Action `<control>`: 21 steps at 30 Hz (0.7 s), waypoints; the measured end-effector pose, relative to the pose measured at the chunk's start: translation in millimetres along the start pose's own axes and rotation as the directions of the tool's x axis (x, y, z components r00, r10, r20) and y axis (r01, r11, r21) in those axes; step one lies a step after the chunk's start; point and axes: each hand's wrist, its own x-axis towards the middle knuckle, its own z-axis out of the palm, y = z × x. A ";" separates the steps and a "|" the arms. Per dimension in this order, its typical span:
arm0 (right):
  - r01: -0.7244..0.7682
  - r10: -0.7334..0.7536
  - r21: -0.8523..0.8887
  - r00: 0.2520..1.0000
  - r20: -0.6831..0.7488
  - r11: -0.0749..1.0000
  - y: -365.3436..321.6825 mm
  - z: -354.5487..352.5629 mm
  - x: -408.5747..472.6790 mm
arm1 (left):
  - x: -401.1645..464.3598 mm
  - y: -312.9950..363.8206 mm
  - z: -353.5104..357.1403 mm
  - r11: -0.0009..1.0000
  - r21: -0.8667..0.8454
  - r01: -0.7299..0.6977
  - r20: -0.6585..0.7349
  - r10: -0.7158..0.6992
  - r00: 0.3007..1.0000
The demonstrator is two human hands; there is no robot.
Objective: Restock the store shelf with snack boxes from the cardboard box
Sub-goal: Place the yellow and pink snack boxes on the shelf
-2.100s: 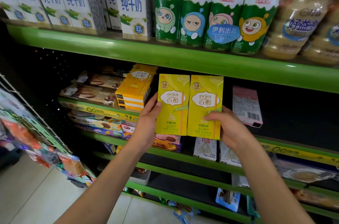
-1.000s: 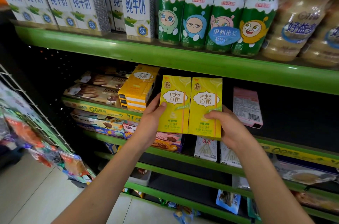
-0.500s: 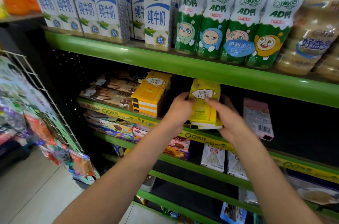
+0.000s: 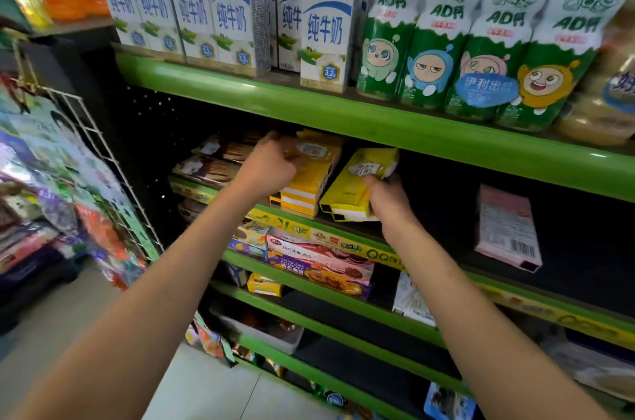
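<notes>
— Head view, centre of the frame: what are the hands on?

— The left hand [image 4: 271, 165] sits on top of the orange-yellow stack of snack boxes [image 4: 309, 175], fingers curled over the top box's glossy face. The right hand [image 4: 385, 199] grips the lemon-yellow snack boxes [image 4: 357, 186] just right of that stack, thumb on the upper face, fingers wrapped round the side.

— Where do those lie?

— Flat on the dark deck of the green-edged shelf [image 4: 343, 241], slim cardboard slabs, short ends facing out, white panels showing. Two seem stacked; blur hides the count.

— Anything further right?

— A pink box [image 4: 508, 230] stands tilted, matte back with a barcode, well apart from the hand.

— And the upper part of the frame?

— Squared white milk cartons [image 4: 226, 14] at upper left, and shrink-wrapped green-and-white bottles [image 4: 481, 41] with cartoon faces at upper right, on a rounded green shelf lip.

— Left edge?

— A white wire rack [image 4: 99, 151] hung with crinkly foil packets.
</notes>
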 end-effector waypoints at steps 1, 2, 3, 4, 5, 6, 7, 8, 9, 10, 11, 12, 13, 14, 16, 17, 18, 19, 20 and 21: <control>0.021 -0.025 -0.204 1.000 -0.018 0.979 2.8 1.3 -0.1 | 0.1 -5.8 4.5 1.000 -0.023 0.014 0.031 -0.013 0.999; 0.040 -0.052 -0.345 0.998 -0.023 0.938 5.2 0.6 -0.7 | -0.3 -10.8 9.9 0.998 -0.059 0.022 0.050 -0.019 0.999; 0.069 -0.079 -0.398 0.997 -0.008 0.915 6.7 -1.6 -1.3 | -1.2 -14.9 15.5 0.994 -0.105 0.026 0.057 -0.020 0.998; 0.107 -0.109 -0.398 0.994 0.018 0.911 7.4 -4.5 -1.3 | -2.6 -18.5 19.6 0.988 -0.152 0.030 0.055 -0.022 0.998; 0.146 -0.142 -0.381 0.989 0.037 0.913 7.0 -8.4 -1.1 | -4.2 -21.0 22.5 0.982 -0.185 0.037 0.052 -0.028 0.998; 0.174 -0.166 -0.381 0.985 0.052 0.908 6.2 -12.2 -0.6 | -4.9 -22.9 24.1 0.980 -0.193 0.040 0.050 -0.031 0.998; 0.193 -0.179 -0.414 0.981 0.072 0.890 4.7 -15.3 -0.6 | -4.8 -24.4 25.3 0.983 -0.183 0.034 0.046 -0.026 0.999; 0.206 -0.182 -0.464 0.979 0.095 0.861 2.5 -17.5 -1.2 | -3.9 -25.8 26.7 0.986 -0.167 0.023 0.039 -0.017 0.999; 0.214 -0.181 -0.511 0.977 0.114 0.833 0.2 -19.0 -1.9 | -3.1 -26.7 27.4 0.988 -0.154 0.011 0.029 -0.007 1.000; 0.224 -0.185 -0.534 0.975 0.126 0.815 -1.2 -19.5 -1.5 | -1.5 -27.5 29.0 0.989 -0.146 0.002 0.018 0.001 1.000; 0.231 -0.189 -0.540 0.973 0.132 0.809 -1.8 -19.5 -0.3 | -0.1 -28.3 30.1 0.990 -0.142 -0.004 0.012 0.006 1.000; 0.232 -0.186 -0.535 0.973 0.140 0.813 -2.1 -19.3 0.4 | 0.6 -29.0 30.9 0.990 -0.144 -0.006 0.011 0.008 1.000; 0.233 -0.184 -0.510 0.972 0.145 0.828 -2.7 -19.1 0.7 | 0.9 -30.0 31.3 0.988 -0.151 -0.007 0.015 0.009 1.000; 0.228 -0.180 -0.477 0.973 0.146 0.849 -2.8 -19.2 2.5 | 1.1 -31.0 31.4 0.988 -0.156 -0.008 0.017 0.011 1.000; 0.209 -0.158 -0.411 0.975 0.155 0.887 -3.4 -20.3 5.5 | 0.5 -31.7 31.6 0.988 -0.153 -0.015 0.009 0.017 1.000; 0.197 -0.142 -0.380 0.975 0.168 0.904 -3.1 -21.4 7.0 | -0.3 -31.5 31.5 0.988 -0.153 -0.024 -0.004 0.024 1.000; 0.186 -0.127 -0.349 0.975 0.184 0.918 -1.9 -22.8 8.4 | -1.0 -30.9 31.5 0.987 -0.158 -0.036 -0.016 0.033 0.999; 0.178 -0.118 -0.323 0.973 0.196 0.930 -0.3 -24.3 9.4 | -2.0 -30.3 31.4 0.986 -0.161 -0.046 -0.024 0.043 0.999; 0.175 -0.115 -0.307 0.972 0.204 0.935 1.4 -25.3 10.5 | -2.7 -29.8 31.2 0.986 -0.158 -0.052 -0.025 0.048 0.999; 0.174 -0.115 -0.293 0.972 0.207 0.940 2.5 -26.4 10.5 | -3.6 -29.3 30.8 0.988 -0.144 -0.050 -0.024 0.047 0.999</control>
